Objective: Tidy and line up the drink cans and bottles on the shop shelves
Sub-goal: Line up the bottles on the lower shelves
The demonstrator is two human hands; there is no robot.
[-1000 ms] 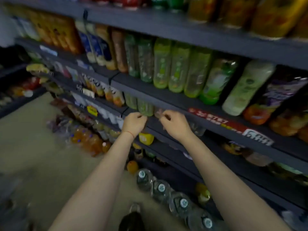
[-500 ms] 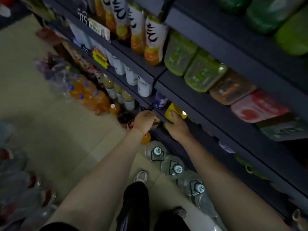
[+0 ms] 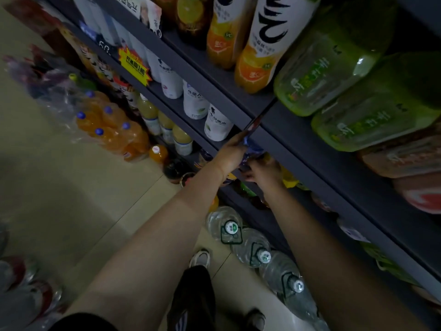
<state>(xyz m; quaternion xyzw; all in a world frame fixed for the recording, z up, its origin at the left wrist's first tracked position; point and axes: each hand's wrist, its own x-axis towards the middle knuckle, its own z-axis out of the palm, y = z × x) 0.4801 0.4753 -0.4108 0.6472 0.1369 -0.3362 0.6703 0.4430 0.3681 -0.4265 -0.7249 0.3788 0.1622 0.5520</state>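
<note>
Hands, left [image 3: 230, 155] and right [image 3: 263, 172], are gripping a blue bottle [image 3: 250, 151] between their fingers, likely straightening it; pushing it level comes next.

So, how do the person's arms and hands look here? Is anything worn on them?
Both forearms are bare from the elbow down; no sleeves show in this view. The left hand and the right hand have no gloves, and I see no watch, bracelet or ring, though the light is dim and the fingers are partly hidden. Lower down, dark trousers and a light shoe are visible.
</note>
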